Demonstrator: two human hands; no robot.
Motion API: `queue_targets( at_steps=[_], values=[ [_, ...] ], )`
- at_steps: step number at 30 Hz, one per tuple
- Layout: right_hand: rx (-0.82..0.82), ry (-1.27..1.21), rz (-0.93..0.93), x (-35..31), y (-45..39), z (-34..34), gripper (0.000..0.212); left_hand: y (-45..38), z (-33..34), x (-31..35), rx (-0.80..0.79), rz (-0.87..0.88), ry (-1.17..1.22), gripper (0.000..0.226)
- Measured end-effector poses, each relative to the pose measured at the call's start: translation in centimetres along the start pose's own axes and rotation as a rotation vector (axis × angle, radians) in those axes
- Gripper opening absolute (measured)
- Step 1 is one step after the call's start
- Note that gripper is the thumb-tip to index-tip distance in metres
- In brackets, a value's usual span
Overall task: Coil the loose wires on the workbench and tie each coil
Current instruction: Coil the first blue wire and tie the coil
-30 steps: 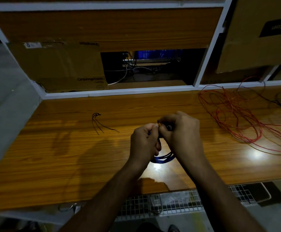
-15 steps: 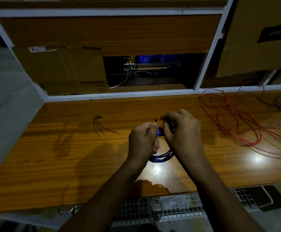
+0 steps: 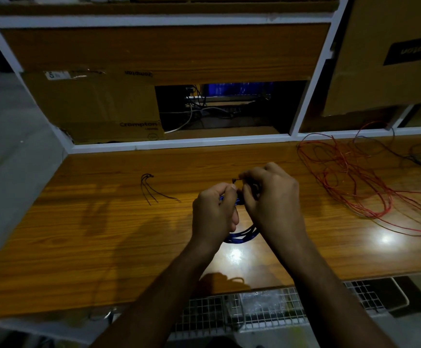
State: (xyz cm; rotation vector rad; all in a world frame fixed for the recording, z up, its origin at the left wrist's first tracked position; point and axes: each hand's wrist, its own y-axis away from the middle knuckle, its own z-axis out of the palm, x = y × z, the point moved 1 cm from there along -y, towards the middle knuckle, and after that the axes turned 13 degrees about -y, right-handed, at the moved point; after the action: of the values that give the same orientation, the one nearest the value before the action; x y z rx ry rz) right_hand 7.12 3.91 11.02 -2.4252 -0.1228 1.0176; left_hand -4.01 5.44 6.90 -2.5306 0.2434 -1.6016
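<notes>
Both hands, left [image 3: 214,212] and right [image 3: 272,199], pinch a looped blue wire coil [image 3: 240,236]

Single head-worn wide-angle view, looking forward and down, close over workbench [image 3: 84,247], facing shelving [image 3: 154,21].
</notes>
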Motion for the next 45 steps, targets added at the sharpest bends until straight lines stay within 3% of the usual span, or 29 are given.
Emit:
queue_targets(
  at_steps=[7, 15, 18, 22, 25, 29, 32, 38, 45],
  values=[
    [0.001, -0.005, -0.013, -0.2, 0.2, -0.3, 0.018, 0.3, 0.0, 0.1, 0.0, 0.011, -0.018, 0.032],
    [-0.067, 0.0, -0.008, -0.1, -0.4, -0.8, 0.017, 0.7, 0.0, 0.5, 0.005, 0.155, -0.154, 0.029],
    [-0.131, -0.274, 0.213, 0.7, -1.2, -1.8, 0.015, 0.6, -0.3, 0.4, -0.001, 0.197, -0.204, 0.026],
    [-0.384, -0.779, 0.55, 1.9, -2.6, -3.1, 0.021, 0.4, -0.8, 0.6, -0.003, 0.234, -0.243, 0.022],
    [-0.479, -0.916, 0.651, 2.2, -3.2, -3.3, 0.026, 0.3, -0.8, 0.7, -0.027, 0.245, -0.261, 0.021],
    [-0.541, -0.945, 0.685, 2.3, -3.6, -3.3, 0.013, 0.3, -0.8, 0.5, -0.056, 0.243, -0.266, 0.022],
    [-0.523, -0.987, 0.708, 2.3, -3.9, -3.1, 0.004, 0.2, -0.7, 0.3, -0.053, 0.185, -0.218, 0.02],
    [-0.419, -0.8, 0.538, 2.0, -4.3, -2.5, 0.008, -0.2, -0.6, 0.4, -0.076, 0.038, -0.012, 0.015],
    [-0.357, -0.846, 0.638, 2.4, -5.3, -1.5, 0.007, -1.0, -0.5, 0.9, -0.087, -0.02, 0.149, 0.012]
  ],
)
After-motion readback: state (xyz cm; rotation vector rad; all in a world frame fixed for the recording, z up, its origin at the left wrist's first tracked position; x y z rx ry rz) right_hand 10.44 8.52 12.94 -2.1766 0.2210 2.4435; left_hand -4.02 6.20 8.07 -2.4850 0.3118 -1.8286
